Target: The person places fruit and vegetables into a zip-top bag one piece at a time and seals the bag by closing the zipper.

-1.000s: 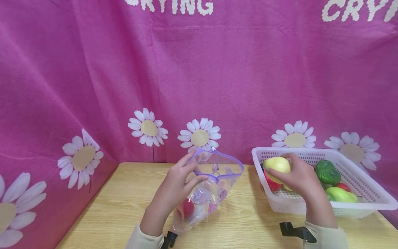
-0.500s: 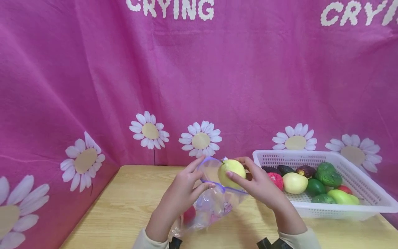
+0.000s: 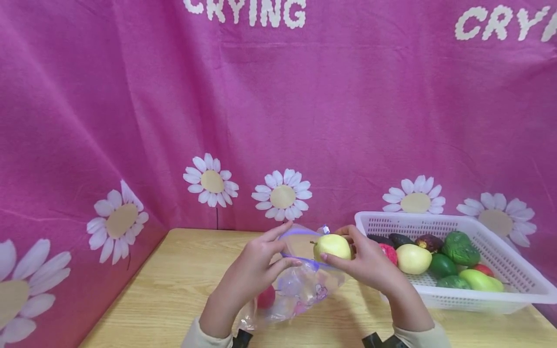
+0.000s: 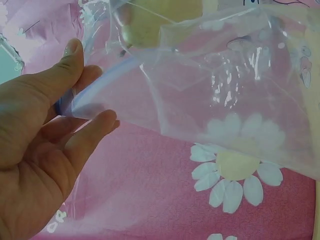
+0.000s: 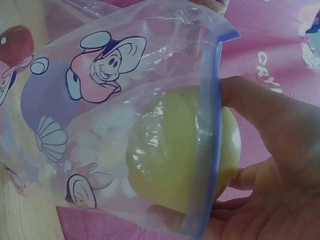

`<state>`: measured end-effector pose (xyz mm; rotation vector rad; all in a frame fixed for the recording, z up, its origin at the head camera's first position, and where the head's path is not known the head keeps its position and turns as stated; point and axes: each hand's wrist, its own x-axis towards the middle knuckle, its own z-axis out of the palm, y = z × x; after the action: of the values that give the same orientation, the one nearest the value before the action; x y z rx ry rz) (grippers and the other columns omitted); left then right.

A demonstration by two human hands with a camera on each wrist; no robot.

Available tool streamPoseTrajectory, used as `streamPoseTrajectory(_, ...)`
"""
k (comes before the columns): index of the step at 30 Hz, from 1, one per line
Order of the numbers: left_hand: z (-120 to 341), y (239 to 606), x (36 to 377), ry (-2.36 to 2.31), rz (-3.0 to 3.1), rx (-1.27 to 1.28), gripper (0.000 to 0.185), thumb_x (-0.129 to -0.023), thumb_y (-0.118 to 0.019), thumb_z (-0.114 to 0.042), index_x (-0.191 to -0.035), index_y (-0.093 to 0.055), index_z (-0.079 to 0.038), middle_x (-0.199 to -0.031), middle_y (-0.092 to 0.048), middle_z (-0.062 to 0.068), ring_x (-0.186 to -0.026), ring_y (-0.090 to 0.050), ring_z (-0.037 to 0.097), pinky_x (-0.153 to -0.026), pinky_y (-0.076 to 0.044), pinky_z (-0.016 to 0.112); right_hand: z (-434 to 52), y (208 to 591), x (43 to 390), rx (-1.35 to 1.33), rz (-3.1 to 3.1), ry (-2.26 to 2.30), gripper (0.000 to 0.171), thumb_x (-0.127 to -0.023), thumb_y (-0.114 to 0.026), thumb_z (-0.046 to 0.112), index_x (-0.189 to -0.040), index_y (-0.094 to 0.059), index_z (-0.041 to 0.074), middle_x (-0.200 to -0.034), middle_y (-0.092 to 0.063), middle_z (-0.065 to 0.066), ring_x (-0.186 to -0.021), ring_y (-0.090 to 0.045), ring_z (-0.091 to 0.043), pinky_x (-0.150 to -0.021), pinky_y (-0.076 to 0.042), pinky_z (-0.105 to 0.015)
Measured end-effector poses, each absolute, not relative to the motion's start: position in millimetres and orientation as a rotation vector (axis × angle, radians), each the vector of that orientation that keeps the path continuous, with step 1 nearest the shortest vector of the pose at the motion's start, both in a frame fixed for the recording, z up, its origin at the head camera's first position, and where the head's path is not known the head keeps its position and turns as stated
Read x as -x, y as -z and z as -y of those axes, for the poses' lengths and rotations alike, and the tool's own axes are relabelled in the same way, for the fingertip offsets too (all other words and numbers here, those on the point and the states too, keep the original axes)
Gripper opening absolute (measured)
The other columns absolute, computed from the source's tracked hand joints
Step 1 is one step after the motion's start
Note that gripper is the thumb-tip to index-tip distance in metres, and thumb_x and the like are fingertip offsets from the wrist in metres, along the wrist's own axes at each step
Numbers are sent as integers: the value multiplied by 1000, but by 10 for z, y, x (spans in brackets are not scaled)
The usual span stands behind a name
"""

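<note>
My left hand (image 3: 256, 263) holds the mouth of a clear plastic zip bag (image 3: 319, 285) with purple edging and cartoon prints. In the left wrist view, the fingers and thumb are around the bag's rim (image 4: 95, 92). A round red fruit (image 3: 266, 297) lies inside, low in the bag. My right hand (image 3: 370, 263) grips a round yellow pear (image 3: 332, 247) with a short stem. Seen from the right wrist, most of the pear (image 5: 165, 150) is behind the clear film, past the zip strip, and the right fingertips are partly hidden by it.
On the right of the wooden table (image 3: 174, 270) stands a white perforated basket (image 3: 461, 295). It contains another yellow fruit (image 3: 414, 259), a green mango-shaped fruit (image 3: 480, 280) and several dark, red and green pieces. A pink daisy-print cloth (image 3: 348, 121) hangs behind.
My right hand has carried the pear from the basket leftward to the bag's mouth, then lowered it slightly into the opening. The left hand keeps hold of the rim, shifted a little right.
</note>
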<state>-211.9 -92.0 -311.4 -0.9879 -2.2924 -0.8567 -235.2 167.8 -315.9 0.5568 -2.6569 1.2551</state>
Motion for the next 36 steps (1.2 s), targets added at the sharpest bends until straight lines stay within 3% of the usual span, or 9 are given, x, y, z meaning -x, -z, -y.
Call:
streamPoseTrajectory(5, 923, 3111, 2101, 930, 2341, 978, 13, -88, -79, -17, -79, -72, -11, -139, -61, 18, -56, -44, 0, -56, -44, 17, -1685, 3154, 2338, -577, 2676, -1217, 57, -79, -87, 33, -119, -56, 6, -95, -67, -9, -81, -63, -19, -65, -54, -33)
streamPoseTrajectory(10, 863, 3098, 2066, 831, 2343, 926, 9, -92, -74, -9, -92, -77, -1, -116, -73, 15, -94, -71, 19, -78, -60, 27, -1688, 3157, 2322, -648, 2663, -1157, 57, -76, -89, 29, -116, -56, 7, -94, -65, -8, -76, -61, -16, -64, -54, -31)
streamPoseTrajectory(14, 799, 3082, 2019, 852, 2326, 834, 21, -101, -64, -13, -88, -76, -2, -83, -67, 7, -72, -62, 16, -70, -57, 26, -1692, 3165, 2299, -725, 2655, -1115, 58, -75, -90, 30, -116, -56, 8, -96, -65, -6, -76, -60, -14, -64, -54, -29)
streamPoseTrajectory(17, 751, 3083, 1992, 927, 2288, 740, 24, -102, -60, -11, -91, -77, 0, -86, -69, 10, -66, -60, 11, -63, -54, 21, -1686, 3159, 2273, -780, 2630, -1082, 58, -75, -90, 32, -115, -57, 8, -96, -64, -4, -78, -58, -13, -65, -53, -28)
streamPoseTrajectory(22, 706, 3090, 1964, 1116, 2240, 659, 27, -91, -56, 6, -113, -72, 10, -132, -67, 17, -70, -59, 7, -59, -52, 13, -1652, 3135, 2230, -788, 2575, -1010, 57, -73, -91, 30, -115, -59, 7, -98, -64, -4, -80, -57, -13, -66, -52, -27)
streamPoseTrajectory(25, 701, 3082, 1954, 1171, 2217, 660, 34, -87, -53, 10, -115, -72, 10, -134, -66, 13, -65, -48, 4, -51, -44, 11, -1632, 3120, 2199, -768, 2581, -986, 58, -74, -90, 29, -117, -61, 4, -102, -66, -8, -83, -61, -17, -68, -54, -31)
streamPoseTrajectory(31, 708, 3060, 1951, 1194, 2168, 703, 39, -86, -52, 12, -119, -71, 7, -135, -65, 10, -57, -37, -2, -47, -39, 12, -1627, 3090, 2118, -780, 2621, -943, 75, -81, -86, 26, -138, -51, -7, -133, -61, -25, -121, -59, -44, -99, -49, -60)
streamPoseTrajectory(33, 717, 3048, 1946, 1194, 2158, 703, 38, -87, -53, 11, -120, -71, 6, -136, -65, 9, -51, -26, -2, -45, -34, 13, -1619, 3081, 2106, -776, 2619, -955, 76, -83, -84, 26, -141, -49, -7, -135, -59, -26, -124, -57, -45, -101, -47, -62)
streamPoseTrajectory(36, 735, 3045, 1949, 1170, 2133, 700, 38, -86, -54, 11, -120, -71, 7, -135, -66, 10, -53, -30, -3, -44, -33, 13, -1606, 3068, 2101, -758, 2596, -955, 75, -85, -83, 29, -142, -49, -5, -137, -59, -26, -123, -58, -45, -99, -48, -62)
